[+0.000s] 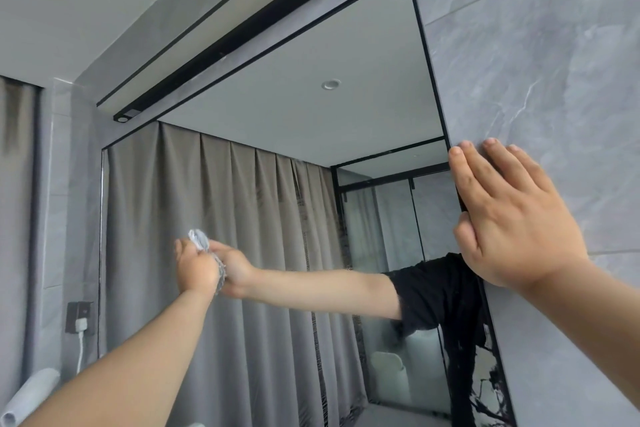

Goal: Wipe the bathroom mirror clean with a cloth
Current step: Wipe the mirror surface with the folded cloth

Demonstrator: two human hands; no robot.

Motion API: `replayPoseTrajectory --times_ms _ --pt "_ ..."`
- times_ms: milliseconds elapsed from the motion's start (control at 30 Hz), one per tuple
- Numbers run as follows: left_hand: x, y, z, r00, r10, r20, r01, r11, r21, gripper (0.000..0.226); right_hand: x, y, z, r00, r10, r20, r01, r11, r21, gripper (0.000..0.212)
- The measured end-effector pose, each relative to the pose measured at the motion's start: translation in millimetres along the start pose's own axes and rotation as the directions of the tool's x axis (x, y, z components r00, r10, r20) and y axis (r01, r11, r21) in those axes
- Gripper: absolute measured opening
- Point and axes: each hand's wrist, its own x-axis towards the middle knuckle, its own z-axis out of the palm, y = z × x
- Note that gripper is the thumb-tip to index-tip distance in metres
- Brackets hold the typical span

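Gripping a crumpled pale cloth [198,238], the left hand [194,267] had its fingers curled round the wad and pressed it against the mirror [294,136], on the left half of the glass about midway up and a little in from the left edge. The right hand [512,219] lay open, fingers straight and flat on the grey tiled wall [554,63], its thumb side across the mirror's dark right edge. From here the likeliest fault was probably a smeared or patchy finish: bunched so tightly, the cloth met the glass with only a small face and could skip strips between passes. The top right corner sat well above the cloth, and a long stretch towards it might weaken the pressure. The bracing hand could also slide onto the glass and leave prints near the right edge. A wall socket [80,317] with a plug in it sat just outside the left edge, so a careless sweep might knock it. No bucket, bottle or other container showed anywhere.
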Motion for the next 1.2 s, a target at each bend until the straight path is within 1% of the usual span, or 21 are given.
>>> replayPoseTrajectory --times_ms 67,133,233,267,300,400,533,733,800,867,967,1100,1133,1200 --pt "-9 44 0 0.995 0.1 -0.003 -0.1 0.994 -0.043 0.045 0 0 1 1.0 -0.003 -0.01 0.003 1.0 -0.001 0.072" --pt "-10 72 9 0.977 0.213 -0.016 -0.214 0.975 -0.064 0.05 0 1 2 1.0 -0.001 -0.023 0.001 1.0 0.0 0.071" --pt "-15 98 23 0.92 0.393 -0.003 -0.393 0.919 -0.032 0.056 0 0 3 0.997 0.033 -0.065 -0.031 0.999 0.024 0.064" --pt "-18 104 27 0.904 0.427 0.004 -0.427 0.904 -0.015 0.057 1 0 3 0.996 0.052 -0.075 -0.049 0.998 0.036 0.063" --pt "-20 107 29 0.891 0.454 0.007 -0.454 0.891 -0.01 0.057 1 0 3 0.994 0.068 -0.084 -0.065 0.997 0.047 0.061" --pt "-26 109 29 0.878 0.478 0.025 -0.478 0.878 0.003 0.057 1 0 4 0.991 0.084 -0.103 -0.079 0.995 0.053 0.06" --pt "-28 108 27 0.868 0.495 0.049 -0.496 0.868 0.023 0.056 1 -1 5 0.993 0.078 -0.083 -0.077 0.997 0.024 0.066" --pt "-26 104 27 0.864 0.5 0.058 -0.503 0.862 0.06 0.055 1 -1 6 0.992 0.062 -0.11 -0.062 0.998 0.007 0.066" --pt "-20 103 27 0.877 0.478 0.045 -0.48 0.875 0.069 0.056 1 -1 6 0.992 0.059 -0.111 -0.059 0.998 0.004 0.066" --pt "-8 99 26 0.913 0.407 0.014 -0.407 0.911 0.07 0.056 1 -1 6 0.992 0.057 -0.112 -0.057 0.998 0.003 0.067" --pt "11 76 20 0.966 0.251 -0.062 -0.244 0.964 0.102 0.052 1 -1 5 0.992 0.057 -0.11 -0.057 0.998 0.006 0.067" --pt "17 23 8 0.994 0.072 -0.081 -0.067 0.995 0.073 0.046 0 -1 5 0.992 0.059 -0.112 -0.058 0.998 0.008 0.067" --pt "16 16 6 0.995 0.056 -0.083 -0.05 0.996 0.074 0.044 1 -2 5 0.992 0.057 -0.111 -0.056 0.998 0.01 0.067" --pt "11 20 8 0.992 0.095 -0.083 -0.09 0.994 0.061 0.042 1 -1 6 0.993 0.054 -0.108 -0.054 0.999 0.006 0.067"
